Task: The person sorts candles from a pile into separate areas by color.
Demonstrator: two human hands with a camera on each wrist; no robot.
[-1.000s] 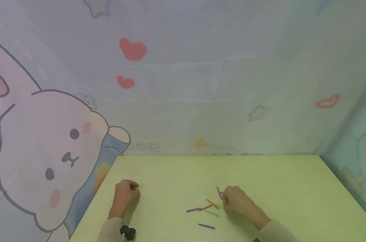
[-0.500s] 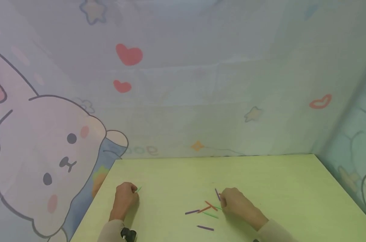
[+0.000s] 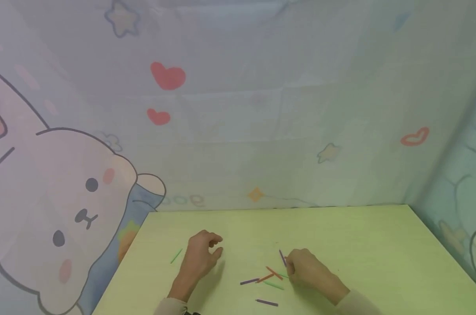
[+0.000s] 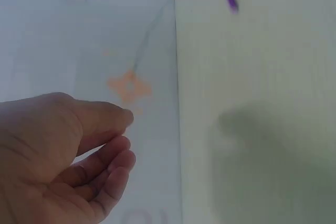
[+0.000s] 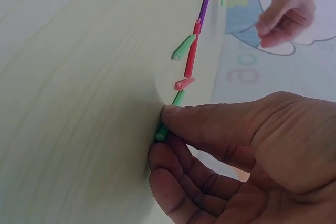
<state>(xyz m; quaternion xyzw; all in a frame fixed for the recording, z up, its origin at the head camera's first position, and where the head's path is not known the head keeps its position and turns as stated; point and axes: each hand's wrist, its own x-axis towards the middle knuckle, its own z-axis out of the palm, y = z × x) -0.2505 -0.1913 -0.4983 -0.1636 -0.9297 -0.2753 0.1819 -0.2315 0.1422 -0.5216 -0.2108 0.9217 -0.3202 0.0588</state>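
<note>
In the head view, the left hand (image 3: 200, 258) is at the lower middle, thumb and loosely bent fingers apart; a lone green stick (image 3: 176, 256) lies to its left on the table (image 3: 340, 232). Farther right, the right hand (image 3: 310, 273) reaches down beside a cluster of red, purple and green sticks (image 3: 265, 278).

In the left wrist view, the left hand fills the lower left; blurred purple and red sticks show at the top edge.

In the right wrist view, the right hand, lower right, pinches a darker green stick (image 5: 161, 134) between thumb and fingers.
</note>
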